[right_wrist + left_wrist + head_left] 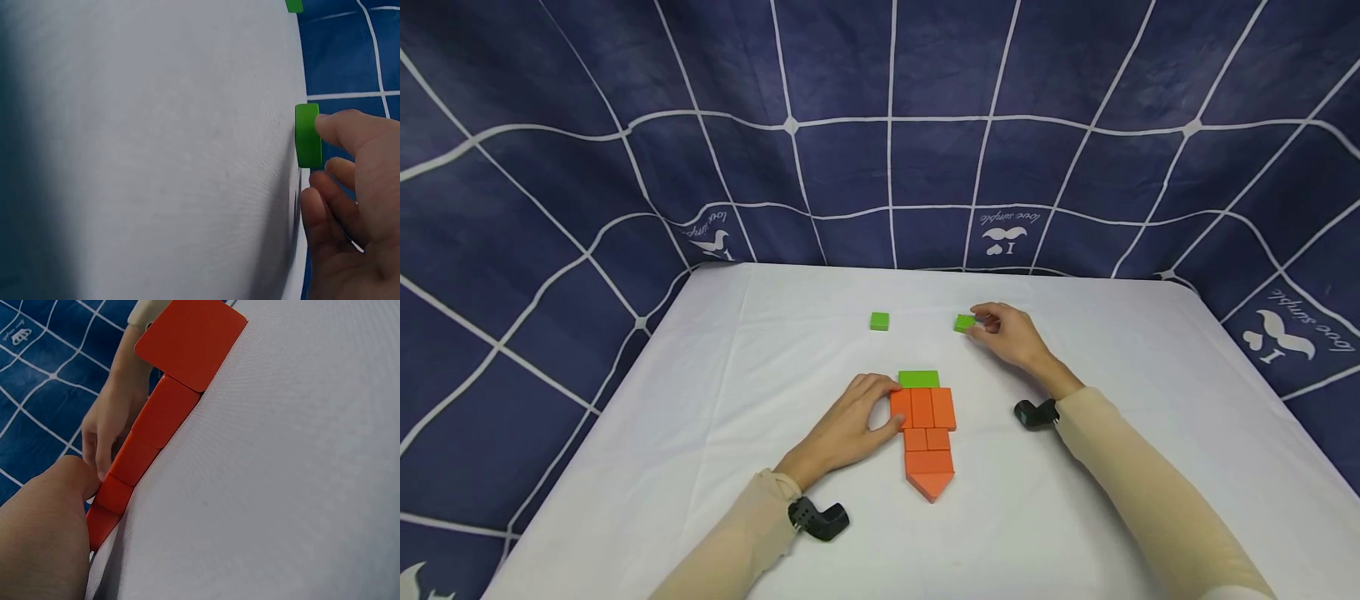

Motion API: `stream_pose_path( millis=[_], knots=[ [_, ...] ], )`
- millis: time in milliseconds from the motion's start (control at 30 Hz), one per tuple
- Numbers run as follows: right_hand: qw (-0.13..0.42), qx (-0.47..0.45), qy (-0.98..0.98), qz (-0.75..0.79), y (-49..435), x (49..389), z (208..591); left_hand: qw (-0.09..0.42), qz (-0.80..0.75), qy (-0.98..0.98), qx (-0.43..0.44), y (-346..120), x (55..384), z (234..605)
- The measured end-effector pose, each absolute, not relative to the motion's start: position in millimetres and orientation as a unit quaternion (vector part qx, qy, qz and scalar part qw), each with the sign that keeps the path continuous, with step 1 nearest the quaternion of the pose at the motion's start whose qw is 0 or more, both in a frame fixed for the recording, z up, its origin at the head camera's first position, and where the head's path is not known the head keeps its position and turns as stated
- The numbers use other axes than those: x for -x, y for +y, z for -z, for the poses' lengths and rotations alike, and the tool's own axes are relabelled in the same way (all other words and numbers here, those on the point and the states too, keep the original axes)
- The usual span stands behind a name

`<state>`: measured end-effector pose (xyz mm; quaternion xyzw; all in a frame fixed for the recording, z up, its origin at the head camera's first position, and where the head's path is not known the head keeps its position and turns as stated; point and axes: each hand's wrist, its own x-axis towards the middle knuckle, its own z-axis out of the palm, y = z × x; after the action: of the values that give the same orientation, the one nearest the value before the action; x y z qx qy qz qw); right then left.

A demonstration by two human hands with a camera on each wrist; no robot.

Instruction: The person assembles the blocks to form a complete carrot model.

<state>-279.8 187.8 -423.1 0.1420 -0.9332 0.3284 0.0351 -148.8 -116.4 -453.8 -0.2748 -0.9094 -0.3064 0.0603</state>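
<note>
On the white table lies a flat arrangement of orange blocks (922,408) with an orange pointed block (931,485) at its near end. A green rectangular block (919,379) adjoins its far end. My left hand (850,421) rests at the left side of the arrangement, thumb and index finger touching the leftmost orange block. Farther back, my right hand (1011,335) pinches a small green block (307,136); the thumb shows on it in the right wrist view, while the opposing fingertip is partly hidden. Another small green block (880,321) lies to its left.
A white cloth covers the table (760,333). Dark blue curtains (850,167) with white grid lines hang behind it and at both sides. Black wrist cameras (820,518) sit on both sleeves.
</note>
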Motion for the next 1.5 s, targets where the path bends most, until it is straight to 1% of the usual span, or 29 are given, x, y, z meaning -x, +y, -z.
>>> stream_pose_path(
  millis=[100, 333, 633, 833, 1133, 1500],
  knots=[
    [0.026, -0.142, -0.935, -0.325, 188.7, 281.8, 425.1, 0.060, 0.307, -0.909, 0.274, -115.9, 148.4, 453.7],
    [0.023, -0.145, -0.929, -0.340, 186.0, 278.9, 426.0, 0.062, 0.306, -0.910, 0.274, -116.2, 147.9, 453.7],
    [-0.006, -0.166, -0.911, -0.378, 178.6, 260.3, 425.3, 0.062, 0.305, -0.911, 0.271, -116.5, 148.8, 455.0],
    [-0.023, -0.197, -0.900, -0.387, 171.6, 246.9, 425.1, 0.063, 0.306, -0.910, 0.272, -116.3, 149.1, 455.3],
    [-0.026, -0.231, -0.900, -0.369, 164.3, 237.7, 427.2, 0.057, 0.306, -0.911, 0.273, -116.5, 149.1, 454.9],
    [-0.037, -0.249, -0.902, -0.351, 162.5, 234.6, 423.5, 0.055, 0.306, -0.911, 0.270, -116.8, 148.2, 453.2]
  ],
)
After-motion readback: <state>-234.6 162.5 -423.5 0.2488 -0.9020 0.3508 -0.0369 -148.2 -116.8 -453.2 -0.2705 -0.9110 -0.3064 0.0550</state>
